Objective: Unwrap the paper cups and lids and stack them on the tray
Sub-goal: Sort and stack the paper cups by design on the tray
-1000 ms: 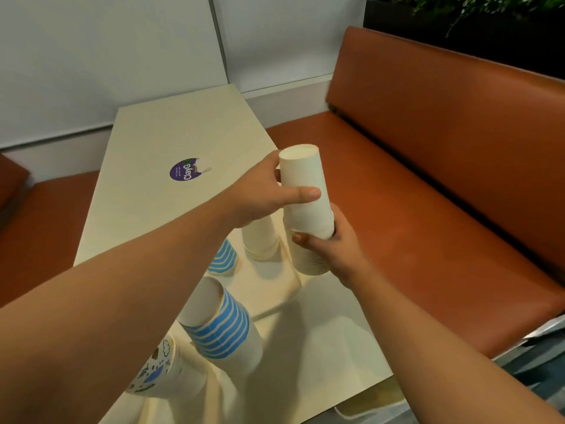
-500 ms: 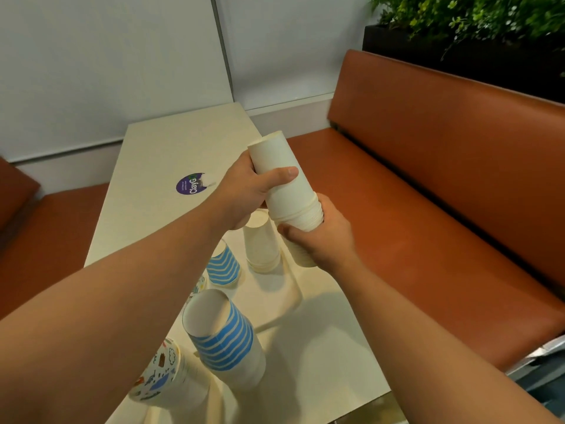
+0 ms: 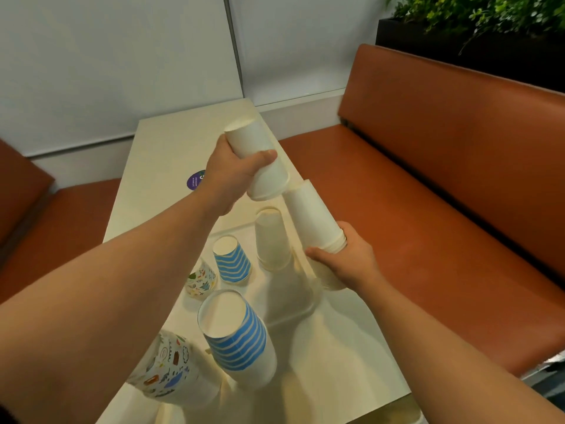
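Only 1 view exists, from the person's head, looking forward and steeply down along both forearms. It sits close above the pale surface (image 3: 171, 154), whose far end meets the wall, with an orange bench (image 3: 443, 185) at right.

plain white cup stack (image 3: 260, 162) held tilted above table, second white stack (image 3: 315, 217) held just below, inverted striped stacks (image 3: 237, 335) and patterned stacks (image 3: 166, 367) standing on cream tray (image 3: 330, 347)
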Available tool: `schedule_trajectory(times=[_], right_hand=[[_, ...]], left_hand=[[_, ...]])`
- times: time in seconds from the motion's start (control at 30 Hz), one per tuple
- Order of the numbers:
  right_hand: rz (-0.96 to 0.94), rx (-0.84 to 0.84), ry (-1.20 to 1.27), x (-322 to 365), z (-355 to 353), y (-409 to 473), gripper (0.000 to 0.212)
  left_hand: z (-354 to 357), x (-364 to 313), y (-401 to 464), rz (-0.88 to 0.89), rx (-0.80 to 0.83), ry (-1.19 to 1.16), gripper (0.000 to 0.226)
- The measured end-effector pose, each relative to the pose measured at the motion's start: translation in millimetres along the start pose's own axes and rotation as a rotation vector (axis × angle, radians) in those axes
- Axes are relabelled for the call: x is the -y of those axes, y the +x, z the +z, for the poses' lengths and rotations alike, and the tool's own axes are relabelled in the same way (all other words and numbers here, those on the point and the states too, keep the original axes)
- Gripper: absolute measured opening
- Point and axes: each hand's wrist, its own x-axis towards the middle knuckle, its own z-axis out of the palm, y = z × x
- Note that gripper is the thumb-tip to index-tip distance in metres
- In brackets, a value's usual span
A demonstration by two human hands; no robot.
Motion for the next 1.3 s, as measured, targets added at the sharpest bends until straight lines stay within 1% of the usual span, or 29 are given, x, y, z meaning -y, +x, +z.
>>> schedule_trajectory(times=[0.07,0.1,0.2,0.3,0.37,0.43,0.5,0.53,0.57,0.63,0.7,0.77,0.83,0.9,1.0,1.07,1.1,1.13,1.23,1.3], right_hand=[[0.052,-0.022,0.044,-11,0,-1,0.073],[0.076,-0.026,0.074,-14,1,-1,0.072],[0.102,-0.006,0.140,-19,1,-1,0.068],[0.106,0.044,0.243,-15,1,-4,0.055],[0.091,0.076,0.324,-8,1,-7,0.058],[0.072,0.096,0.377,0,0,-8,0.063],[0.041,0.125,0.403,9,0,-7,0.062],[0.021,0.144,0.409,15,0,-6,0.062],[0.000,0.161,0.412,20,1,-6,0.063],[-0.034,0.178,0.416,29,3,-5,0.062],[-0.049,0.181,0.401,32,5,-6,0.064],[-0.066,0.152,0.355,27,6,-6,0.062],[-0.076,0.122,0.309,21,6,-7,0.059],[-0.069,0.120,0.280,14,6,-8,0.059],[-0.036,0.112,0.249,5,3,-11,0.059],[0.004,0.086,0.258,-5,0,-12,0.055],[0.025,0.073,0.264,-9,-1,-13,0.054],[0.039,0.063,0.272,-13,-2,-14,0.057],[0.066,0.053,0.290,-18,-4,-17,0.069],[0.064,0.055,0.310,-17,-3,-19,0.062]], left_hand=[[0,11,0,-0.013,-0.041,0.094,0.074],[1,19,0,-0.023,-0.035,0.142,0.070],[6,37,-3,-0.041,0.053,0.259,0.076],[6,50,-4,-0.078,0.099,0.300,0.082],[4,50,-6,-0.088,0.114,0.319,0.081],[3,43,-7,-0.016,0.059,0.343,0.073],[6,28,-10,0.127,-0.044,0.301,0.055],[10,20,-12,0.175,-0.065,0.257,0.049],[14,12,-14,0.190,-0.047,0.213,0.047],[21,3,-19,0.130,0.062,0.135,0.044],[24,1,-22,0.042,0.154,0.081,0.033],[23,3,-23,0.044,0.134,0.093,0.020],[20,2,-24,0.067,0.083,0.089,0.015],[15,-4,-22,0.083,0.026,0.076,0.017],[4,-14,-15,0.146,-0.122,0.058,0.019],[-4,-18,-11,0.200,-0.216,0.105,0.019],[-6,-18,-10,0.223,-0.237,0.157,0.019],[-7,-14,-10,0.247,-0.238,0.218,0.022],[-5,2,-13,0.258,-0.157,0.386,0.023],[-1,16,-16,0.225,-0.102,0.453,0.022]])
